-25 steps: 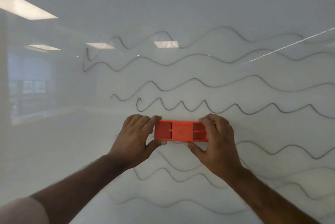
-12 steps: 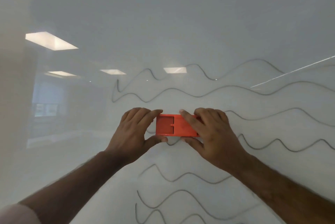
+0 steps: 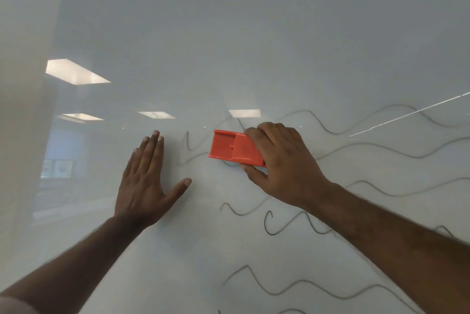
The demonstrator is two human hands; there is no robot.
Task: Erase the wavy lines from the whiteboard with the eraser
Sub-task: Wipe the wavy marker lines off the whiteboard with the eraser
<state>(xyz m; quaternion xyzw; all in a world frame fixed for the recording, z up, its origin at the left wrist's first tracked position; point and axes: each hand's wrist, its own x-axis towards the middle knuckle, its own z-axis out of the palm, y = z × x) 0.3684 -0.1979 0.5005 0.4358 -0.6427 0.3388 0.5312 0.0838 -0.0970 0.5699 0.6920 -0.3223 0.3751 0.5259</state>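
A glossy whiteboard (image 3: 254,46) fills the view, with several grey wavy lines (image 3: 368,150) running across its right and lower parts. An orange eraser (image 3: 230,148) lies pressed against the board on the left ends of the upper two lines. My right hand (image 3: 284,163) grips the eraser's right end, fingers over the top and thumb beneath. My left hand (image 3: 146,181) rests flat on the bare board, fingers spread, a little to the left of the eraser and apart from it. The wavy lines partly disappear behind my right arm.
The board's left edge (image 3: 54,110) meets a plain wall on the left. Ceiling lights (image 3: 76,72) are mirrored in the board's left half. A thin bright streak (image 3: 407,115) crosses the upper right lines.
My left hand has let go of the eraser and now lies flat on the board. My right hand alone holds the eraser, which has shifted up to the topmost lines. My view has tilted upward.
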